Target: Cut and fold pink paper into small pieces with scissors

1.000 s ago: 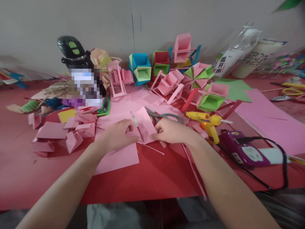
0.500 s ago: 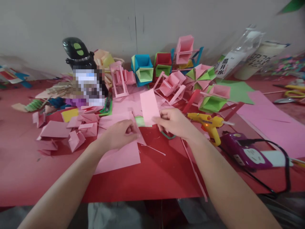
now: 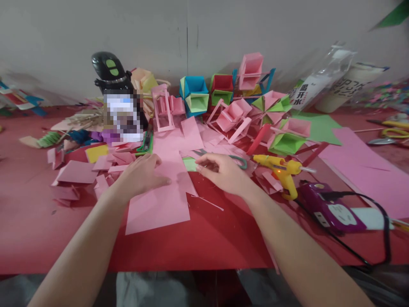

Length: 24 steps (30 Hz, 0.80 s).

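My left hand (image 3: pixel 140 177) rests at the left edge of a pink paper sheet (image 3: pixel 159 209), its thumb spread away from the fingers and nothing in its grasp. Over the red table to the right, my right hand (image 3: pixel 222 172) has curved fingers with a gap to the thumb, and I see nothing between them. Just left of its fingertips lies a small light green paper piece (image 3: pixel 190 164). Grey-green scissors (image 3: pixel 238 161) lie behind that hand, partly covered by it. A cut pink paper piece (image 3: pixel 192 133) lies on other pink paper farther back.
Folded pink paper pieces (image 3: pixel 76 172) cover the left side. Paper models (image 3: pixel 194 96) line the back beside a phone (image 3: pixel 123 115) on a black stand. To the right are a yellow glue gun (image 3: pixel 281 166) with its orange light on, a purple power strip (image 3: pixel 332 209) with a black cable, and a bottle (image 3: pixel 319 76).
My right hand carried the cut pink piece up and back, let it go on the pink paper, and came back empty. My left hand moved left and its thumb spread.
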Motion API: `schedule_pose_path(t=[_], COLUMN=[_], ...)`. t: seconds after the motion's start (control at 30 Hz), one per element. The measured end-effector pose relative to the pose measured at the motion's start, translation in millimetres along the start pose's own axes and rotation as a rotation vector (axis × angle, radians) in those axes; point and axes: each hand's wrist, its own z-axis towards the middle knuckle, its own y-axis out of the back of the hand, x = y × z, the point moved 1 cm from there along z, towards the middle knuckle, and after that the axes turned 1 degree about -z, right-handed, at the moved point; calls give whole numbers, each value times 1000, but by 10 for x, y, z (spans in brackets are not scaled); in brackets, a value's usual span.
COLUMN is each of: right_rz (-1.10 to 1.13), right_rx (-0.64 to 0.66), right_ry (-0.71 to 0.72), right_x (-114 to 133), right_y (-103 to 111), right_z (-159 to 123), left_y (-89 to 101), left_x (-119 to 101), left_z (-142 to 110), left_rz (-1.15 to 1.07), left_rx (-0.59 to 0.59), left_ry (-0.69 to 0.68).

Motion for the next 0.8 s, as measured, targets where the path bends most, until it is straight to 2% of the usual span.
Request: schedule_pose_path(t=[0.1, 0.2, 0.3, 0.4, 0.57, 0.8], right_rz=[-61, -174, -326, -585, -758, -816], right_rx=[40, 25, -106, -235, -119, -35], right_ry=[-11, 3, -27, -90, -224, -278], right_x=[12, 19, 25, 15, -24, -57], right_y=[-70, -48, 69, 208, 325, 374], right_z=[-15, -12, -13, -36, -82, -66], left_y=[-10, -16, -19, -11, 42, 42], left_x=[5, 1, -10, -13, 8, 84], left_z=[18, 27, 26, 17, -5, 28], left_rz=[-65, -84, -81, -108, -112, -114], left_rx=[23, 28, 34, 19, 45, 63], left_ry=[27, 9, 0, 2, 4, -2])
